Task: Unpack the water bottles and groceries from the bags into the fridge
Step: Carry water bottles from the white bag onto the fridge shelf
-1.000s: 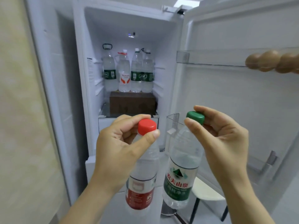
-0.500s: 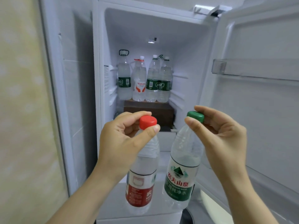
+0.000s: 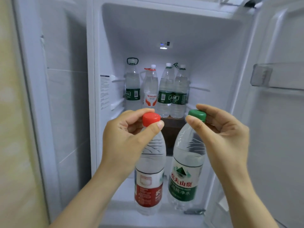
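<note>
Bottles are hanging in front of the open fridge (image 3: pixel 213 46): your left hand (image 3: pixel 125 142) is pinching the red-cap bottle (image 3: pixel 150 170), your right hand (image 3: pixel 225 134) the green-cap bottle (image 3: pixel 185 170). Keep pinching tight, standing them beside the four bottles (image 3: pixel 156 91) on the shelf.

A pale yellow wall (image 3: pixel 9 129) filled the frame's edge at 9 o'clock, blurred and without detail. Just beside it, toward the centre, stood a white tiled wall (image 3: pixel 69 104), with one grout line level at 10 o'clock and another slanting at 8 o'clock. A dark brown box (image 3: pixel 171 127) sat near the centre, partly hidden.
</note>
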`<state>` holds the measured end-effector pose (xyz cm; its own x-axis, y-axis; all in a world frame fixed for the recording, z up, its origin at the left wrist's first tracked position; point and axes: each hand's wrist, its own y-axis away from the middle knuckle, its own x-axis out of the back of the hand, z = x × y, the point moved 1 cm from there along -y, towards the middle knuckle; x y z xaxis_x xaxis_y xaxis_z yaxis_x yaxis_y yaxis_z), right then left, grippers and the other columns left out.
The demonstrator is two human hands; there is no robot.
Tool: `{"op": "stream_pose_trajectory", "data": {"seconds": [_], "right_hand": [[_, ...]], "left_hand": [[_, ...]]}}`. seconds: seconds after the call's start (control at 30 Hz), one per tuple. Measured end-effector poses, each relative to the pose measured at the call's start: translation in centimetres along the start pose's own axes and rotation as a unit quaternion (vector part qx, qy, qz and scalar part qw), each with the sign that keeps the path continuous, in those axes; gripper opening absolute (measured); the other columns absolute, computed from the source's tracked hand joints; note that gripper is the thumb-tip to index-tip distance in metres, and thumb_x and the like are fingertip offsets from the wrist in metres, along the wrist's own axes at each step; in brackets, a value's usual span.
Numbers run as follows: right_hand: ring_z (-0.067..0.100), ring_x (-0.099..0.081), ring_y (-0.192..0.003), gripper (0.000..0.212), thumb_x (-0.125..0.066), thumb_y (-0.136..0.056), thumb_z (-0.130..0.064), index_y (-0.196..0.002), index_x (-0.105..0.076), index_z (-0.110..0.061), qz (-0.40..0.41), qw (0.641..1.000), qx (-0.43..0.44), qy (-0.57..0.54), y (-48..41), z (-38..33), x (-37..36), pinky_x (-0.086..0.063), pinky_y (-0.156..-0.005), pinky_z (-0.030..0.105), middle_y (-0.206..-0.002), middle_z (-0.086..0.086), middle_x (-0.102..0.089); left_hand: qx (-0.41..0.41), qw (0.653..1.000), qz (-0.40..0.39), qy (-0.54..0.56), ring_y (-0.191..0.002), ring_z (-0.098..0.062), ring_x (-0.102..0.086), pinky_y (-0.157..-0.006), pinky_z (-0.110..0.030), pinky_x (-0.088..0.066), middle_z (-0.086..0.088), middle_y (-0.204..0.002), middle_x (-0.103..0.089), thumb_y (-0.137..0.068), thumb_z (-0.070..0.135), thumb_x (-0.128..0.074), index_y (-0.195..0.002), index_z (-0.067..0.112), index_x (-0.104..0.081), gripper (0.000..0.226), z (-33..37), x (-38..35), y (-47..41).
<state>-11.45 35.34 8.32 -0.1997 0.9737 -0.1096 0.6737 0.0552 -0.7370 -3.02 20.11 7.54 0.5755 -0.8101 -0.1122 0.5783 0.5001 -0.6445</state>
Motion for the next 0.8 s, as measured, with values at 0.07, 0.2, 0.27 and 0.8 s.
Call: {"op": "stream_pose_trajectory", "data": {"seconds": [0.07,0.2,0.27,0.8], "right_hand": [[0.004,-0.071,-0.076,0.029,-0.081,-0.07,-0.016,-0.098,-0.072,-0.02,0.001,1.0,-0.007,-0.01,-1.2,1.4,-0.3,-0.053,-0.068,0.015,-0.082,-0.01,-0.076],[0.006,-0.072,-0.077,0.027,-0.081,-0.072,-0.013,-0.095,-0.072,-0.023,0.013,0.999,-0.017,-0.031,-3.2,3.7,-1.3,-0.054,-0.069,0.016,-0.082,-0.009,-0.076],[0.007,-0.072,-0.078,0.027,-0.081,-0.072,-0.013,-0.094,-0.071,-0.025,0.013,0.999,-0.016,-0.037,-4.3,4.8,-2.1,-0.054,-0.07,0.017,-0.083,-0.009,-0.076],[0.009,-0.072,-0.08,0.032,-0.081,-0.071,-0.015,-0.102,-0.072,-0.018,0.073,0.997,0.008,-0.005,-12.5,12.2,-7.8,-0.055,-0.071,0.019,-0.086,-0.007,-0.076]], "left_hand": [[0.003,1.0,0.007,-0.002,-0.083,-0.017,-0.069,-0.077,-0.02,-0.055,-0.003,-0.09,-0.074,-0.07,0.015,-0.08,-0.092,0.024,-0.075,0.024,-1.0,-0.4,-1.0],[0.007,1.0,0.013,-0.011,-0.084,-0.02,-0.069,-0.08,-0.026,-0.057,-0.005,-0.091,-0.073,-0.071,0.015,-0.079,-0.09,0.028,-0.075,0.023,-2.9,-0.9,-3.1],[0.008,1.0,0.017,-0.005,-0.082,-0.017,-0.069,-0.077,-0.024,-0.056,-0.004,-0.09,-0.073,-0.071,0.016,-0.079,-0.089,0.028,-0.075,0.022,-3.9,-1.0,-4.4],[-0.032,0.998,0.003,0.052,-0.083,-0.014,-0.07,-0.078,-0.032,-0.058,0.004,-0.088,-0.075,-0.072,0.018,-0.078,-0.095,0.029,-0.073,0.026,-11.4,-1.7,-16.9]]}}
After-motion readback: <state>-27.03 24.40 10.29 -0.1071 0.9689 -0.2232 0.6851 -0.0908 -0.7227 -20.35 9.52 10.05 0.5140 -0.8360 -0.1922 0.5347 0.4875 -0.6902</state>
